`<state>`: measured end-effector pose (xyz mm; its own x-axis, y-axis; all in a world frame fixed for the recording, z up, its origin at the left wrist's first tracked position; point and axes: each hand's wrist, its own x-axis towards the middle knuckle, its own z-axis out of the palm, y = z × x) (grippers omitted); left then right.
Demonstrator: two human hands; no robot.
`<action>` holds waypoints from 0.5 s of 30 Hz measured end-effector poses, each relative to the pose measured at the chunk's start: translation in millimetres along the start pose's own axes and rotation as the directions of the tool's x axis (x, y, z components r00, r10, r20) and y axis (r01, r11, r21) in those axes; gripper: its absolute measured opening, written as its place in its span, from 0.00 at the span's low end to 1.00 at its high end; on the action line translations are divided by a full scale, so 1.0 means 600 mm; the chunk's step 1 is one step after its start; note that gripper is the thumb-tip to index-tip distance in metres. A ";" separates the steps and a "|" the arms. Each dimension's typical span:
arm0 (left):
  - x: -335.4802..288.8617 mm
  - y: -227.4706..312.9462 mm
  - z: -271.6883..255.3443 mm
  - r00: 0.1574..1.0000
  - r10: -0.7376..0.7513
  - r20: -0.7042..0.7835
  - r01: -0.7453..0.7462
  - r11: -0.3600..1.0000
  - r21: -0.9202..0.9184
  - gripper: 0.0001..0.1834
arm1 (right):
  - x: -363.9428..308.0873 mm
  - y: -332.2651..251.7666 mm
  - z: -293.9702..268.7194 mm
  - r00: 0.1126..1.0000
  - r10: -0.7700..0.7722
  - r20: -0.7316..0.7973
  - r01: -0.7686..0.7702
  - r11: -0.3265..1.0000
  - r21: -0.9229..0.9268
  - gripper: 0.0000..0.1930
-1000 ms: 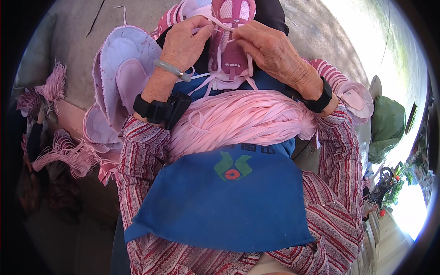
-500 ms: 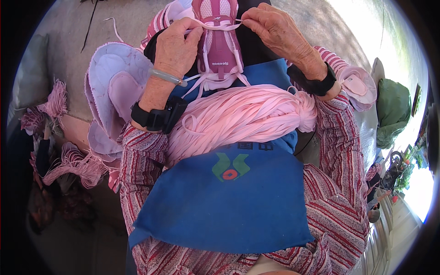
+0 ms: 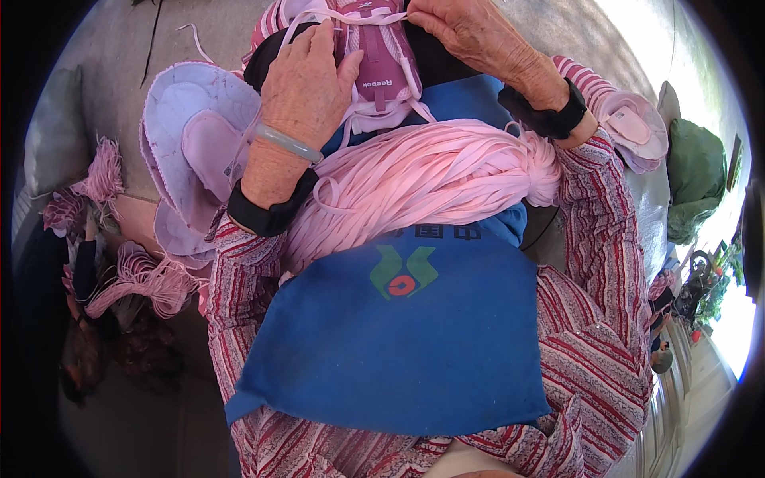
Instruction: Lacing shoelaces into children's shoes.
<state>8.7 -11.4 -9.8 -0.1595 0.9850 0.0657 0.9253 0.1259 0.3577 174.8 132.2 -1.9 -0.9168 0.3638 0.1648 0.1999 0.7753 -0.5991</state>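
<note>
In the head view, a pink shoe (image 3: 374, 60) lies at the top of the picture, on the person's lap, between the 2 hands. The left hand (image 3: 307, 80) rests flat on the left side of the shoe, with the fingers close together and a little bent, pressing on it. The right hand (image 3: 470, 32) is at the upper right of the shoe; its fingers are closed in a pinch on a thin pale lace (image 3: 358, 16) which runs across the top of the shoe.

The shoe is of soft fabric, pink with a darker strip in the middle. Just below it a thick bundle of laces (image 3: 414, 179) lies across the lap, flat pink bands twisted together and touching the left wrist. Under the bundle a smooth blue apron (image 3: 398, 342) covers the striped red and white clothes.

At the left of the left hand there is a pile of insoles (image 3: 191, 127), pale lilac, thin, with rounded shape. Further left, more pink lace bundles (image 3: 139, 279) lie on the ground. No container shows clearly.
</note>
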 end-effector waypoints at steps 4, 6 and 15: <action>0.011 0.011 0.007 1.000 0.015 -0.002 -0.015 0.999 0.028 0.20 | 0.002 -0.003 -0.001 0.998 0.006 0.069 -0.003 0.999 -0.038 0.05; 0.017 0.010 0.013 0.996 -0.029 0.086 0.024 0.998 0.060 0.18 | 0.005 -0.001 0.001 0.995 -0.039 0.092 0.044 0.997 -0.062 0.04; 0.007 0.002 0.035 0.999 0.031 -0.029 -0.032 0.999 -0.028 0.18 | 0.019 0.013 0.018 0.985 -0.073 0.158 0.073 0.997 0.005 0.05</action>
<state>16.3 -4.8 -28.5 -0.1406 0.9846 0.1040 0.9200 0.0911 0.3812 162.0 137.2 -13.1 -0.9720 0.2199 0.0823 0.1305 0.7972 -0.5894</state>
